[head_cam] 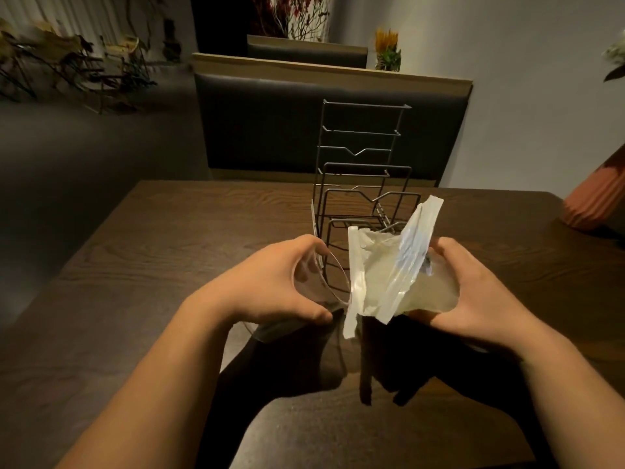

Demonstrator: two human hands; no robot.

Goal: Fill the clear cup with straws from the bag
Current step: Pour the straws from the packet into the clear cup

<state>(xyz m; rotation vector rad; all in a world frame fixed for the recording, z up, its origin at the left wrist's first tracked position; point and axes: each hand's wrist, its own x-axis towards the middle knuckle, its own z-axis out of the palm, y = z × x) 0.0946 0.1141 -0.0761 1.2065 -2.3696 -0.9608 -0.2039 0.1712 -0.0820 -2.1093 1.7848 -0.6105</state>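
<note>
Nothing here is showing readable text. The bag (389, 275) is carrying a small dark printed patch near its right side, but it is blurring into a smudge, so no letters, brand or numbers are coming through. No label or sign is showing legibly on any other surface in this view.

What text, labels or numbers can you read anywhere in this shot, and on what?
No text can be read anywhere in this view.
bag, held in the right hand: a small dark mark near its right edge, too blurred to tell if it is print.
clear cup, held tilted in the left hand: no label visible.
wire rack and orange vase: no writing visible.
</note>
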